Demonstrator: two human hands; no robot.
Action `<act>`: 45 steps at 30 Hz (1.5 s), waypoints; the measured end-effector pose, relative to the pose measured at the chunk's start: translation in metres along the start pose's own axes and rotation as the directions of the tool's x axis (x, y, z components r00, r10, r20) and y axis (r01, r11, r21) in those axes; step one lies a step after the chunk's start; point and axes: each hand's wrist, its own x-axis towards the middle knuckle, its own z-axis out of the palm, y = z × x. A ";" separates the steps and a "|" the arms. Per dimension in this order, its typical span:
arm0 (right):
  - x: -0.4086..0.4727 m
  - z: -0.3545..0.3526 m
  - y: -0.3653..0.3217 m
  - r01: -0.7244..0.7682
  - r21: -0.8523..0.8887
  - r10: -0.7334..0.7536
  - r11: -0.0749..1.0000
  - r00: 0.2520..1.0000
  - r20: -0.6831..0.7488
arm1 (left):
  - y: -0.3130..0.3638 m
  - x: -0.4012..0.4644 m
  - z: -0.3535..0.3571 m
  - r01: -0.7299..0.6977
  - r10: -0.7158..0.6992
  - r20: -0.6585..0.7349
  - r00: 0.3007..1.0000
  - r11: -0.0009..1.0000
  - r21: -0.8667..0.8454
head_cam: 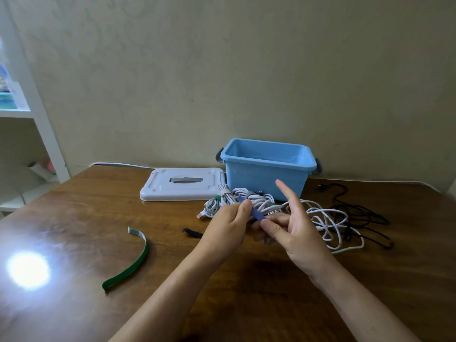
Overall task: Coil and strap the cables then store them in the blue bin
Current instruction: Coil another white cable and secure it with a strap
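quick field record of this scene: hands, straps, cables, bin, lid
left hand: pinches one end of the blue strap
right hand: holds the strap's other end, index finger raised
green strap: lies loose on the table, left of the hands
black strap: on the table beside the left hand
white cables: some coiled in front of the bin, one loose tangle to the right
black cable: uncoiled, far right
blue bin: open, no cables visible inside
lid: flat on the table, left of the bin

No readable text or labels anywhere, as far as visible.
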 end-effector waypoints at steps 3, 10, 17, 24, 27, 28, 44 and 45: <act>0.000 -0.009 -0.002 0.080 -0.172 -0.094 0.982 0.992 -0.079 | -0.004 0.003 -0.005 0.009 -0.009 -0.041 0.999 1.000 -0.008; -0.001 -0.013 0.001 -0.003 -0.262 0.002 0.965 1.000 -0.004 | 0.002 0.001 -0.005 -0.042 0.040 -0.051 0.998 0.999 -0.035; -0.002 -0.009 -0.007 -0.180 -0.044 0.185 0.983 0.974 0.135 | 0.002 0.001 -0.006 -0.107 0.107 -0.067 0.992 0.994 0.012; 0.000 -0.017 -0.005 -0.323 0.116 0.304 0.939 0.940 0.151 | 0.004 -0.001 -0.007 -0.118 0.117 -0.015 0.993 0.987 -0.110; 0.002 -0.024 -0.007 -0.439 0.309 0.370 0.844 0.892 0.258 | 0.010 -0.008 -0.006 -0.113 0.137 0.127 0.982 0.977 -0.181; 0.003 -0.028 -0.009 -0.458 0.360 0.377 0.813 0.885 0.275 | 0.011 -0.010 -0.006 -0.113 0.148 0.198 0.969 0.978 -0.177; -0.001 -0.018 0.009 -0.102 -0.299 0.075 0.949 0.992 -0.101 | -0.015 -0.005 0.012 -0.203 0.110 0.358 0.927 0.951 0.235; 0.000 -0.019 0.010 -0.100 -0.298 0.074 0.949 0.992 -0.099 | -0.016 -0.004 0.011 -0.195 0.115 0.356 0.927 0.961 0.197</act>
